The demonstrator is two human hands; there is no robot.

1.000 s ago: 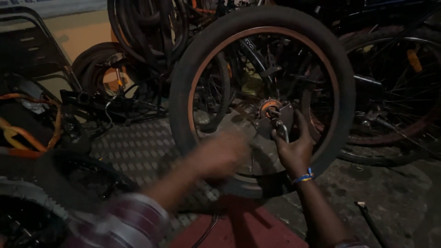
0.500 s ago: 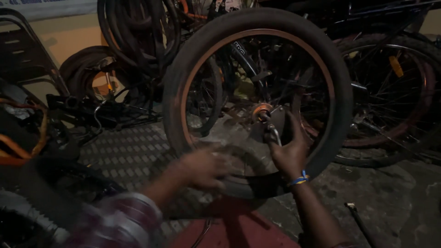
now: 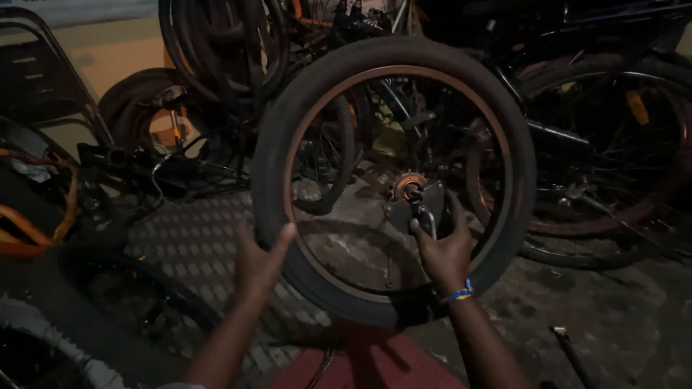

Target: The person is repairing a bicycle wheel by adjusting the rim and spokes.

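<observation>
A bicycle wheel [image 3: 288, 130] with a black tyre and an orange-brown rim stands upright in front of me. My right hand [image 3: 443, 248] reaches through the spokes and grips the hub [image 3: 411, 191] and a small metal part at the axle. My left hand [image 3: 258, 263] is flat with fingers spread, its fingertips against the tyre's lower left edge. A blue band circles my right wrist.
Several bicycles [image 3: 598, 137] and loose tyres [image 3: 216, 50] crowd the back and right. A dark frame [image 3: 144, 173] and another tyre [image 3: 43, 331] lie at the left on checkered paving. A red surface [image 3: 360, 360] sits just below the wheel. A thin tool [image 3: 569, 346] lies at bottom right.
My left hand has swept along the tyre from the lower middle to its lower left edge and now rests there with fingers spread. The right hand stays at the hub.
</observation>
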